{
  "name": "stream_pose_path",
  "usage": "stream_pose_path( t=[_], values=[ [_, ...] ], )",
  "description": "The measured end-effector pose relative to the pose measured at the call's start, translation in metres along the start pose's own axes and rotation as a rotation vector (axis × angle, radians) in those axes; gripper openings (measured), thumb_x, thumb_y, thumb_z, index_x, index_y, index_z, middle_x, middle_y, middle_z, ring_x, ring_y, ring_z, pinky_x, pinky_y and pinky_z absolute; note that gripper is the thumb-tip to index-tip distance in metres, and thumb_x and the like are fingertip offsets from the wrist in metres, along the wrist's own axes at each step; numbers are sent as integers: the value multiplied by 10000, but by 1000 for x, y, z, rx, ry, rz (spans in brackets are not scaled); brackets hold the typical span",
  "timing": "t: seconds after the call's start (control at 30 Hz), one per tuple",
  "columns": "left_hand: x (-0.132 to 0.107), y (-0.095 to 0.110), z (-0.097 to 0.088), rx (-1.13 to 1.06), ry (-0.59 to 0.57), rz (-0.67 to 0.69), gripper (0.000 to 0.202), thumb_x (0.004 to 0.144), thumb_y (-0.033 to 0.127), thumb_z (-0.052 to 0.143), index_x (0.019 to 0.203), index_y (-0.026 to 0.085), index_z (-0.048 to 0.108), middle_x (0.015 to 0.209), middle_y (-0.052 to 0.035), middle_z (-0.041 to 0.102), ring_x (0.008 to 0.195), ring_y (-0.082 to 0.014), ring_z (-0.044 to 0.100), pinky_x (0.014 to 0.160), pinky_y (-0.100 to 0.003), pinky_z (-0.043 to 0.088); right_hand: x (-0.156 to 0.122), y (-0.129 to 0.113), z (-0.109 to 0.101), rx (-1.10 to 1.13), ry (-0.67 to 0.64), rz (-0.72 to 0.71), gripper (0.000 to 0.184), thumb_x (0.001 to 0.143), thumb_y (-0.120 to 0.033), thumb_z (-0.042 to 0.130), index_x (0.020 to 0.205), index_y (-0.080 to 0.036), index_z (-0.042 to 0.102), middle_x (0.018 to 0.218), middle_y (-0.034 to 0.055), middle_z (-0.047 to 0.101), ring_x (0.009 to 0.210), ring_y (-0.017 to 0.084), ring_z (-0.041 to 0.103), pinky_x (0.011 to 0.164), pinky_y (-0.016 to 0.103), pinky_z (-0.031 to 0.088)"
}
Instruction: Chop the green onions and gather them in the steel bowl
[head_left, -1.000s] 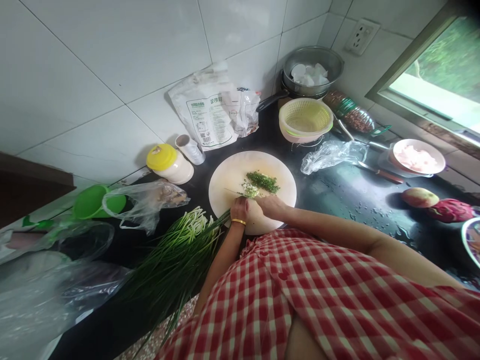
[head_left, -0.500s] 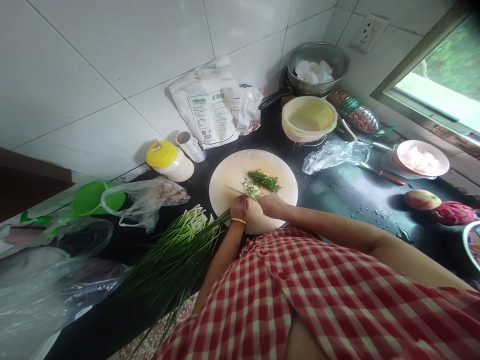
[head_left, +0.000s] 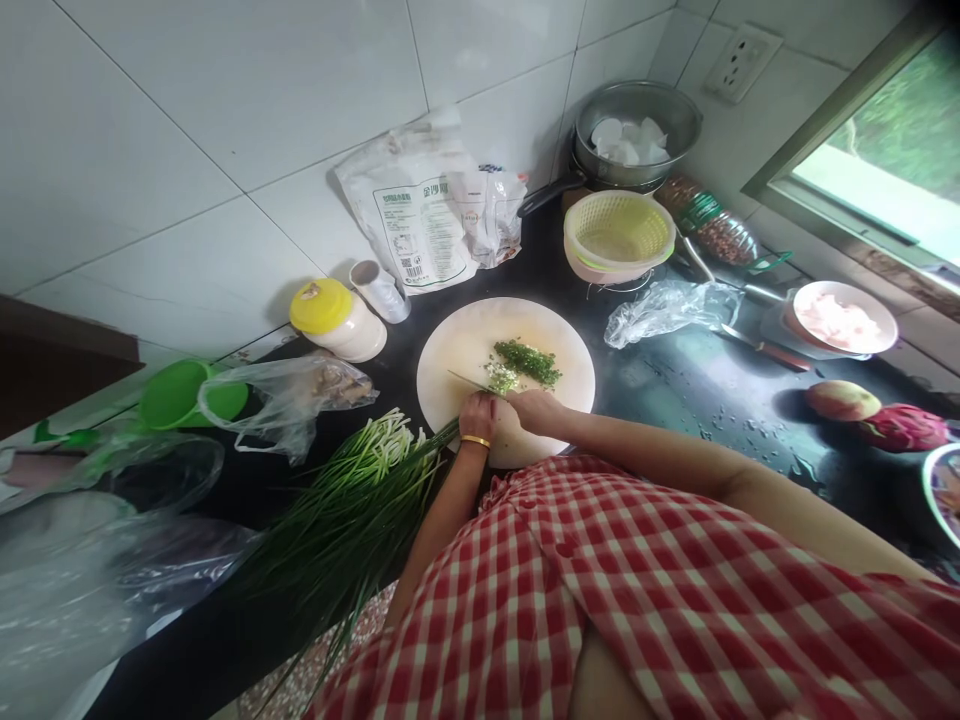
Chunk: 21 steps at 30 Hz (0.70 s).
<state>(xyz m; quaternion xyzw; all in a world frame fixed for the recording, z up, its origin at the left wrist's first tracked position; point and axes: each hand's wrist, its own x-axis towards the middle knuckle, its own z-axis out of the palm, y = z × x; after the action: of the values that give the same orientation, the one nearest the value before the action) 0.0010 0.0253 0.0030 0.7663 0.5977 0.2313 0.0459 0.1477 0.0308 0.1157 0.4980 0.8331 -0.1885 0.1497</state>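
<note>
Left grip (head_left: pixel 478 412) curled, right grip (head_left: pixel 534 411) apparently around knife (head_left: pixel 468 381)

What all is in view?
board: one, cream, centre
chopped greens: two heaps, green, whitish, board
knife: one, dark, board
second knife: one, brown handle, right
stalks: many, green, white, left
jar: one, yellow lid, by wall
roll: one, whitish, beside jar
packets: two, whitish, wall
tub: one, green, left
bags: several, clear, both sides
colander: one, yellow, rear
bowls: several, grey, pinkish, white, right
bottle: one, green label, right
fruits: two, yellowish, pink, right
window: one, grey frame, right
socket: one, white, wall
clothing: one, red check, foreground
left hand: one, on stalks
right hand: one, on knife
</note>
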Motion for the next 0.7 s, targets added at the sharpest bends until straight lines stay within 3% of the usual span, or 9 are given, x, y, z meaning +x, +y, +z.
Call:
stream_pose_path(
  t=[0.13,0.27,0.5,0.7],
  values=[
    [-1,0,-9,-13,-38,17,145,838,196,509,877,179,648,858,-86,644,824,-214,560,747,-334,457,6,0,8,8,31,3,352,829,-105,390,1166,-117,492,893,134,676,884,225,633,680,268,431],
    [-5,0,-15,-11,-40,68,194,807,158,530,954,199,650,929,-73,655,856,-216,554,770,-345,458,3,5,2,6,50,14,330,822,-90,378,1118,-124,520,906,128,677,856,220,637,660,268,423],
    [-9,0,-7,-30,34,36,161,829,138,483,899,157,627,868,-96,633,845,-215,560,759,-335,467,-16,-2,-3,-12,21,-14,327,841,-93,359,1141,-111,488,839,123,674,821,220,640,637,277,410],
    [-10,-2,-4,-20,26,9,123,829,160,497,837,166,619,813,-98,613,805,-217,564,728,-335,467,-4,-11,4,-2,0,11,310,852,-86,355,1128,-112,496,886,127,673,849,222,638,639,279,415]
  ],
)
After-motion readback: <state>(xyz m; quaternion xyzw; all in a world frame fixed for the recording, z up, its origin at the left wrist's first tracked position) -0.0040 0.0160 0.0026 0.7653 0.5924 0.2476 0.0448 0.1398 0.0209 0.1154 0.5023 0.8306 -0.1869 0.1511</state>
